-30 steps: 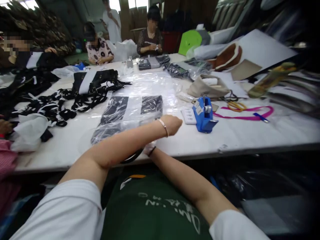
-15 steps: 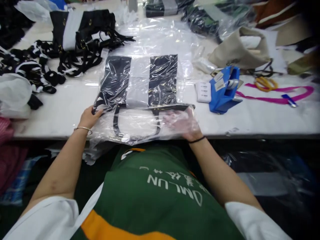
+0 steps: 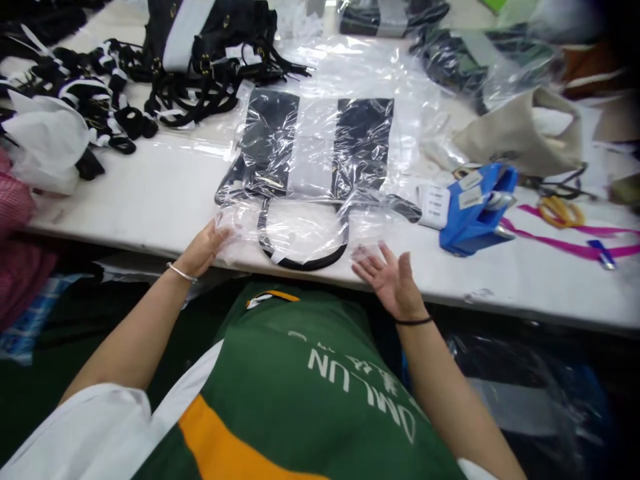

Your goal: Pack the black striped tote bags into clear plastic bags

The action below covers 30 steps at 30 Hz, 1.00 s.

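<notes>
A black handbag (image 3: 364, 140) lies flat on the table inside a clear plastic bag (image 3: 313, 100), with a pale paper band (image 3: 311, 150) around its middle. Its rounded black handle (image 3: 306, 265) comes out toward the table's front edge. At the near left corner, my left hand (image 3: 201, 250) has its fingers on the loose film, which looks pinched between them; the fingertips are partly veiled by plastic. My right hand (image 3: 393, 283) is open, palm up with fingers spread, at the near right corner. Its fingertips lie close to the film; whether they touch it is unclear.
A blue tape dispenser (image 3: 473, 210) stands right, beside white printed labels (image 3: 434, 205). Beyond are orange-handled scissors (image 3: 561, 211), pink ribbon (image 3: 550, 241) and a beige bag (image 3: 523, 137). Black bags (image 3: 235, 27) and straps (image 3: 117, 123) are heaped at the back left.
My right hand has come out from under the plastic film and turned palm up. The handle now shows as a full loop toward me. The whole view has shifted.
</notes>
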Each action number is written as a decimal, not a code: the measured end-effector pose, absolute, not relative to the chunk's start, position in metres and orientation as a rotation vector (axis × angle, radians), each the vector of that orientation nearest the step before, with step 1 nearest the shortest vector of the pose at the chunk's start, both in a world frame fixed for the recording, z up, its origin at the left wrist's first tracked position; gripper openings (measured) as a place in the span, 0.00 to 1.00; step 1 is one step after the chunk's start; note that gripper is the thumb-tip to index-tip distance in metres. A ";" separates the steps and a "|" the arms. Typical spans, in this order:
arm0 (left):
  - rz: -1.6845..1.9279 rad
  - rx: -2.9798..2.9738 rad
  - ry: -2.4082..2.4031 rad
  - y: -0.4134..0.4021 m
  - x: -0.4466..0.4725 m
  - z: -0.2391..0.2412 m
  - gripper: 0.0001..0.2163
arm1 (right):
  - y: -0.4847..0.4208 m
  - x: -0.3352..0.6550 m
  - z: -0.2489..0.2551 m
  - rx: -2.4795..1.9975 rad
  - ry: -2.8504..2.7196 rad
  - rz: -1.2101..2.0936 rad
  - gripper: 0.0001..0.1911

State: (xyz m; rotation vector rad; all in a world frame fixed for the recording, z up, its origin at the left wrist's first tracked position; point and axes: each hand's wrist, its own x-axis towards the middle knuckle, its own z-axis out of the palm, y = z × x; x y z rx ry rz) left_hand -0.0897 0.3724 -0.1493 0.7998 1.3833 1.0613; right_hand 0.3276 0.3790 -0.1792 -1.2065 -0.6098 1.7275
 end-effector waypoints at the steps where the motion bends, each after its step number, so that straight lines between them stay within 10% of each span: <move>1: 1.069 0.834 1.383 0.359 -0.088 -0.151 0.37 | 0.377 0.323 -0.181 -1.259 -0.619 1.695 0.29; 7: 0.789 1.234 1.595 0.358 -0.072 -0.160 0.51 | 0.409 0.310 -0.192 -1.462 -0.662 1.573 0.14; 15: 1.339 0.736 1.938 0.373 -0.073 -0.193 0.20 | 0.317 0.335 -0.183 -1.579 -0.621 1.655 0.16; 19: 1.269 0.802 1.942 0.350 -0.090 -0.195 0.23 | 0.299 0.307 -0.165 -1.487 -1.224 1.738 0.22; 25: 0.932 1.280 2.092 0.320 -0.095 -0.149 0.25 | 0.344 0.234 -0.173 -1.172 -2.548 0.967 0.23; 30: 0.804 1.491 2.233 0.307 -0.112 -0.095 0.23 | 0.390 0.230 -0.163 -1.278 -2.434 0.960 0.19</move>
